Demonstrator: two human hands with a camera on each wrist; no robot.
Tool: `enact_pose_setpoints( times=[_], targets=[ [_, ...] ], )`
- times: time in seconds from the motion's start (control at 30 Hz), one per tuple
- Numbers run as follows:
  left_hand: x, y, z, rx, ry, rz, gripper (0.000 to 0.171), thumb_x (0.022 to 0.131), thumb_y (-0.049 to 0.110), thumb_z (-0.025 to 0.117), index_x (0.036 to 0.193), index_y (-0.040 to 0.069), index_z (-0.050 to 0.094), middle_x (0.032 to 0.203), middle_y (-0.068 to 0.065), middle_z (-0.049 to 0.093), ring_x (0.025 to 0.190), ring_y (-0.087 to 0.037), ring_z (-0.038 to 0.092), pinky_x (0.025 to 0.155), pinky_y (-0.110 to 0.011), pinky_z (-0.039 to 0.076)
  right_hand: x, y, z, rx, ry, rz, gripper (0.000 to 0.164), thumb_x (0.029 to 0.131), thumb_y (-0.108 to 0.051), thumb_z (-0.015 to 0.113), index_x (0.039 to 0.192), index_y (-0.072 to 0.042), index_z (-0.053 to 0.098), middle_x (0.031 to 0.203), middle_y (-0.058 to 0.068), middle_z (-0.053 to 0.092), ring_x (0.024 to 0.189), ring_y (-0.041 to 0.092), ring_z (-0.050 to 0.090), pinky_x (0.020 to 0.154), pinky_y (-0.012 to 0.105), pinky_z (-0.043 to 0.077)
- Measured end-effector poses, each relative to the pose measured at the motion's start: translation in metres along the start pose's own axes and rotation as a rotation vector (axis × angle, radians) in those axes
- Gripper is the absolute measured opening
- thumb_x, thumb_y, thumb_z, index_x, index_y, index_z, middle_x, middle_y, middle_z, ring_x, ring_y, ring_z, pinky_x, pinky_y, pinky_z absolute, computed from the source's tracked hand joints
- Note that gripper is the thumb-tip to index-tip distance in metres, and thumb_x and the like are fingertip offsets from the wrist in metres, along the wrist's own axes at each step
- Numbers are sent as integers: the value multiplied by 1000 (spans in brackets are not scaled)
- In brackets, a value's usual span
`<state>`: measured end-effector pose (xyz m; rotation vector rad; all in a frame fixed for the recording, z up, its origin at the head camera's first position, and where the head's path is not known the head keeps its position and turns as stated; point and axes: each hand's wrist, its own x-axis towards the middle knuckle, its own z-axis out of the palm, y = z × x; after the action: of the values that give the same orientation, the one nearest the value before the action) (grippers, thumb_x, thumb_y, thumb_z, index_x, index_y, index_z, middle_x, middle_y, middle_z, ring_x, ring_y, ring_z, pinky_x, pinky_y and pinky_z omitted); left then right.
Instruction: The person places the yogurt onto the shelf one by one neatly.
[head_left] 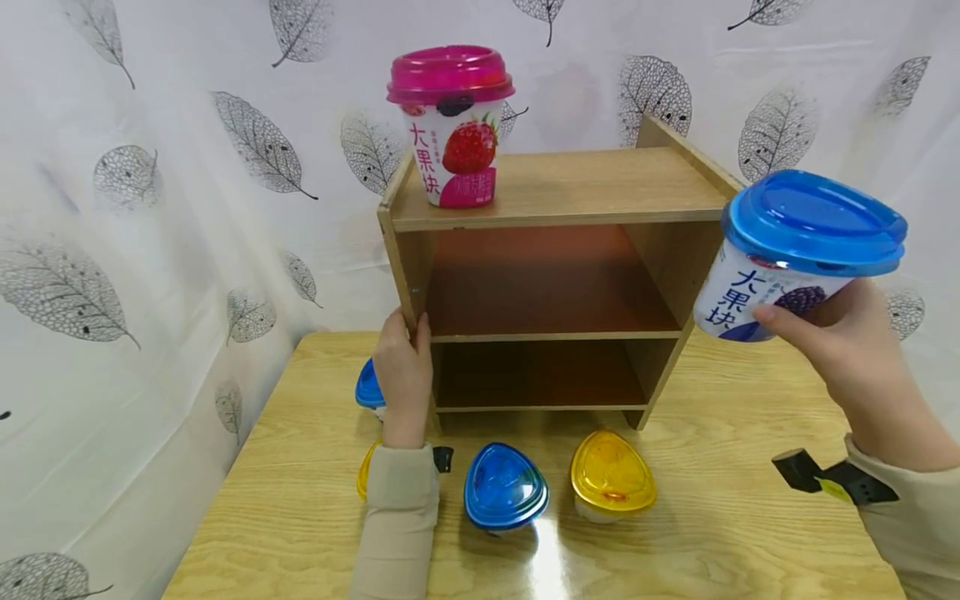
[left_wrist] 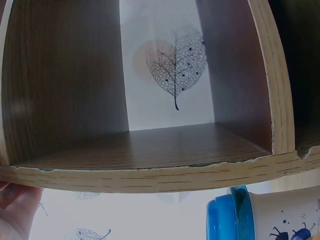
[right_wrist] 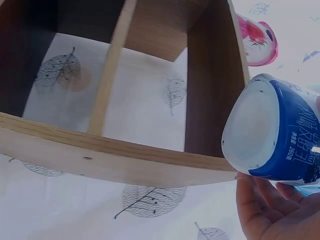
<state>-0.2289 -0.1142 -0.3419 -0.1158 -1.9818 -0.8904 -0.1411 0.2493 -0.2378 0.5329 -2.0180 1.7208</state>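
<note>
Your head view is bright; glare streaks the bench, shadow fills the shelf's lower compartments, and your softer wrist views bow straight edges.

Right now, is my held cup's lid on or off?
On: the blue lid covers the cup held in the right hand.

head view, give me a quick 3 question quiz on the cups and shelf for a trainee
1. Which hand holds the raised blue-lidded cup?
2. True or false: the pink-lidded cup stands on the top board of the shelf unit.
3. The left hand grips: a) a yellow-lidded cup, b) the shelf unit's side, c) the table edge.

Key: 1. the right hand; 2. true; 3. b
</note>
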Motion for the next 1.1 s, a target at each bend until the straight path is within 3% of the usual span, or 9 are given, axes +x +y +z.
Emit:
enact_pose_setpoints(
  times=[0.2, 0.53, 0.73, 1.1],
  targets=[
    [0, -1, 0, 5, 6, 5, 23, 87, 13, 56, 95, -8, 57, 88, -21, 62, 77, -33, 60, 65, -41, 48, 13, -13, 4, -152, 28, 26, 72, 77, 11, 59, 137, -16, 30, 133, 10, 38, 115, 22, 43, 72, 12, 43],
    [0, 0, 0, 3, 4, -1, 24, 87, 14, 56, 96, -9, 57, 89, -21, 62, 78, -33, 60, 66, -41, 49, 33, -28, 12, -144, 35, 66, 68, 78, 6, 61, 135, -18, 33, 132, 8, 39, 114, 23, 44, 75, 16, 43],
    [0, 0, 0, 15, -5, 2, 24, 88, 14, 55, 97, -8, 57, 89, -21, 62, 77, -33, 60, 65, -41, 49, 38, -31, 18, -77, 20, 42, 65, 77, 7, 61, 133, -15, 37, 129, 9, 43, 109, 20, 47, 74, 14, 44],
    [-1, 0, 0, 21, -3, 1, 24, 88, 14, 55, 96, -8, 58, 87, -20, 61, 75, -33, 60, 63, -41, 48, 54, -42, 22, -58, 48, 14, 61, 78, 6, 60, 132, -14, 39, 129, 8, 43, 113, 21, 44, 90, 23, 37]
  ],
)
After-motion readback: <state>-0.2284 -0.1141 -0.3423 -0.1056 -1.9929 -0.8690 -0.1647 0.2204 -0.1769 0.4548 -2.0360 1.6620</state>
